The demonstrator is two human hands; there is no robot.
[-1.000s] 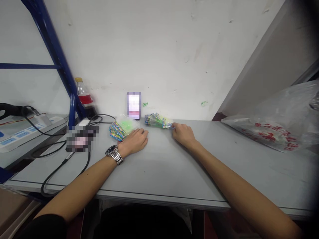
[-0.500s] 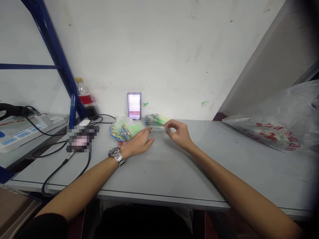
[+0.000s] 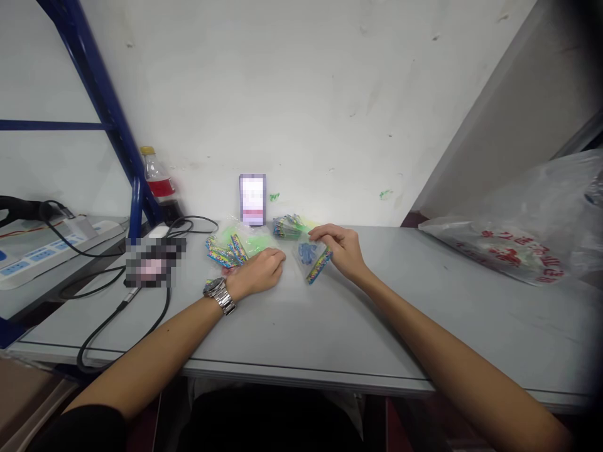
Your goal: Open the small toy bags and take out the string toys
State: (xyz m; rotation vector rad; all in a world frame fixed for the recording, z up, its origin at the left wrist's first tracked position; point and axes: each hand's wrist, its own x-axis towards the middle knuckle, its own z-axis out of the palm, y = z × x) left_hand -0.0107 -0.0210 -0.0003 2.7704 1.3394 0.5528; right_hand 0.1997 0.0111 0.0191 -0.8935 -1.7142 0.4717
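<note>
My right hand (image 3: 343, 250) pinches a small clear plastic packet (image 3: 302, 254) with a blue item inside and a colourful patterned strip along one edge. The packet hangs tilted just above the table. To its left, my left hand (image 3: 260, 272), with a metal watch on the wrist, rests on the table with its fingers curled in; whatever they hold, if anything, is hidden. Beside that hand lies a loose pile of similar packets (image 3: 222, 252), some with bright green contents. Behind the held packet, against the wall, lies a neater stack of packets (image 3: 287, 227).
A phone (image 3: 253, 199) leans on the wall. At the left are a cola bottle (image 3: 161, 186), a blurred device (image 3: 151, 263) with black cables, a power strip (image 3: 56, 252) and a blue metal frame (image 3: 101, 81). A plastic bag with red print (image 3: 509, 251) lies at the right.
My right hand has turned, and the packet in it now shows its blue content and patterned strip. My left hand's fingers, stretched out before, have curled in.
</note>
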